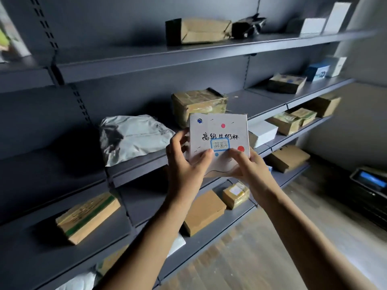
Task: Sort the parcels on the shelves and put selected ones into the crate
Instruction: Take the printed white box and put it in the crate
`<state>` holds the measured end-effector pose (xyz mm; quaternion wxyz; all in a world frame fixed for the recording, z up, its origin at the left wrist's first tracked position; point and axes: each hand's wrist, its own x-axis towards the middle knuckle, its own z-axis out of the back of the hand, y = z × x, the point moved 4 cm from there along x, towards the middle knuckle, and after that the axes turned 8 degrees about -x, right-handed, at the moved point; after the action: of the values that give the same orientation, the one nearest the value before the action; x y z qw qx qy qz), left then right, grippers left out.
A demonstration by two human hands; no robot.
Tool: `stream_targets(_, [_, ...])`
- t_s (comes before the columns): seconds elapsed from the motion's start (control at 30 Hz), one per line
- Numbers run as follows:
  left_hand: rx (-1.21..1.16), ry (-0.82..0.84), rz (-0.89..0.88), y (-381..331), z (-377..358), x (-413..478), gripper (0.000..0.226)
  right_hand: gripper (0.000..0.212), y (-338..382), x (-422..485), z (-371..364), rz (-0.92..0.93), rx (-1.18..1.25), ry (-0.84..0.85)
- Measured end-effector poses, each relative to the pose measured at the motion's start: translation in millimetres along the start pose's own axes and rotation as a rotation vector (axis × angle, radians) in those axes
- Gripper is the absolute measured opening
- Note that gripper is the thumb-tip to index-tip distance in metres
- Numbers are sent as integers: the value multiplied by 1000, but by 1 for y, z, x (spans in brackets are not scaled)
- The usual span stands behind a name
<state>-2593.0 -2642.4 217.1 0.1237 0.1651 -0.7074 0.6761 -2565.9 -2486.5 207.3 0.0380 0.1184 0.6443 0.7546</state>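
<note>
Grip: white box (pixel 219 132) pinched at lower edge by left grip (pixel 184 162) and right grip (pixel 249 166) | place: raised before middle shelf (pixel 257 101) | advice: label kept level and read before sorting.

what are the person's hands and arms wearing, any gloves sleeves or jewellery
Nothing shows. The left hand and right hand are bare, with no gloves, rings or markings. The left forearm and right forearm are uncovered down to the frame's edge: no sleeve, watch or bracelet is in view.
</note>
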Motion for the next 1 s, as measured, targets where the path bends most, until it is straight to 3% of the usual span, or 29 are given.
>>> stream_targets(0.2, [-40, 104, 60, 13, -135, -10, 59, 15, -24, 5, 130, -39, -81, -142])
stream_targets(0.3, [-68, 185, 106, 19, -201, -15, 57, 27, -40, 11, 190, -72, -75, -217])
stream_targets(0.4, [-83, 256, 140, 32, -267, -17, 70, 38, -58, 18, 250, -112, -111, -304])
stream_targets(0.73, [-177, 475, 155, 83, -517, -2, 50, 28, -122, 78, 465, -169, -192, -541])
stream_targets(1.0, [-229, 664, 263, 127, -736, 33, 64, 25, -160, 151, 643, -237, -263, -714])
